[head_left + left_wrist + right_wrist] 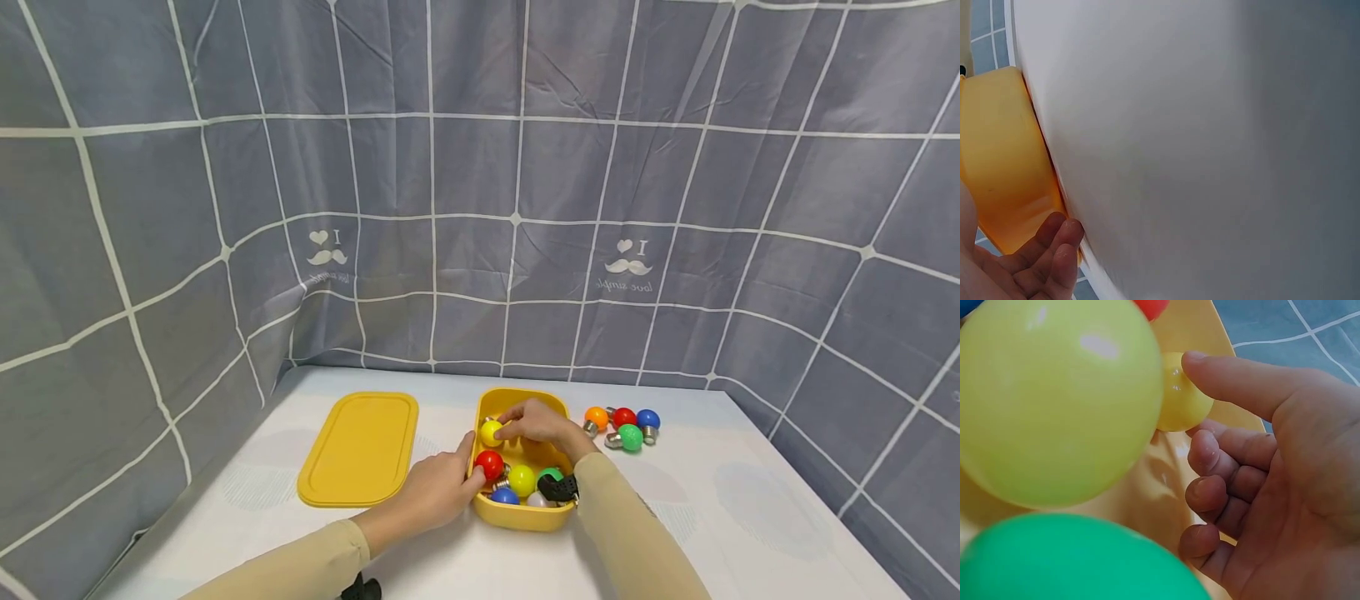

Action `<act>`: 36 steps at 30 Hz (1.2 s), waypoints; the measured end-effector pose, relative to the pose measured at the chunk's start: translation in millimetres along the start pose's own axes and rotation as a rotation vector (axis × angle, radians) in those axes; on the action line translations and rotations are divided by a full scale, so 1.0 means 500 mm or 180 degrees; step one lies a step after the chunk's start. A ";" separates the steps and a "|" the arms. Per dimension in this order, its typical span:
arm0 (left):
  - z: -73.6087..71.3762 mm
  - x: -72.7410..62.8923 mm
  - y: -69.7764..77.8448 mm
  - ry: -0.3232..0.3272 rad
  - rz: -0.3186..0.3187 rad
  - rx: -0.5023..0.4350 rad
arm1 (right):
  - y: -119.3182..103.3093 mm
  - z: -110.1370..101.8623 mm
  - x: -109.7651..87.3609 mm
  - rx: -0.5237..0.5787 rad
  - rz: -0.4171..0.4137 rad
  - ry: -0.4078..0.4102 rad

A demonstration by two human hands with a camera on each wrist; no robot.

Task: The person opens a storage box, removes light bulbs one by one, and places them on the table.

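Note:
In the head view, a yellow plastic box (525,521) holds several coloured light bulbs with metal screw bases. My right hand (543,425) reaches inside and pinches a small yellow bulb (491,432) between thumb and fingers. The right wrist view shows the same small yellow bulb (1182,400) at the thumb tip. My left hand (442,483) grips the box's left side, thumb at the rim near a red bulb (489,464), fingers along the outer wall. A larger yellow bulb (522,480), a blue bulb (505,496) and a green bulb (551,475) lie at the near end.
A yellow lid (360,450) lies flat left of the box. To the right sit an orange bulb (596,418), a red one (623,418), a blue one (648,419) and a green one (630,437). A grey checked curtain (480,267) surrounds the white table (712,500).

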State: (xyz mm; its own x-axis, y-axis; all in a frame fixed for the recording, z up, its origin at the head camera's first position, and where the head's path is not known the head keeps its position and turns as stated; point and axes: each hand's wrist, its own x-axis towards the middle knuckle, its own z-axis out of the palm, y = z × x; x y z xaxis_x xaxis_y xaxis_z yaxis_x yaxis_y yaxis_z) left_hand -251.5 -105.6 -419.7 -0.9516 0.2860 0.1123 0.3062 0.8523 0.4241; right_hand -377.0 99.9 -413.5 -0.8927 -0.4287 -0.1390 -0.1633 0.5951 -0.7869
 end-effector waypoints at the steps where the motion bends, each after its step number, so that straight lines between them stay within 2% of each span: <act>1: 0.000 0.000 -0.001 0.0010 0.0011 -0.0004 | 0.000 0.000 0.001 -0.0019 -0.0012 0.0005; 9: 0.000 0.001 -0.003 0.0037 0.0029 0.0015 | 0.004 0.002 0.007 -0.0210 -0.0130 0.0044; 28: -0.002 -0.003 0.001 -0.0033 0.0000 -0.0033 | -0.003 0.005 0.000 -0.0140 -0.0046 0.0099; 36: 0.001 -0.002 0.002 -0.0021 -0.0019 -0.0049 | -0.014 -0.003 -0.005 -0.0260 -0.0062 0.0097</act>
State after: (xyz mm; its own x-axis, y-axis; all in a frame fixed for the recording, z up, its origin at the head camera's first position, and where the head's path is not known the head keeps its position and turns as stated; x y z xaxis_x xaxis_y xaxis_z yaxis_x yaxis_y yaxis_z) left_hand -250.2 -104.9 -419.6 -0.9533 0.2838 0.1037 0.2999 0.8472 0.4386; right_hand -374.2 98.1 -406.7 -0.9012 -0.4205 -0.1049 -0.2133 0.6410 -0.7373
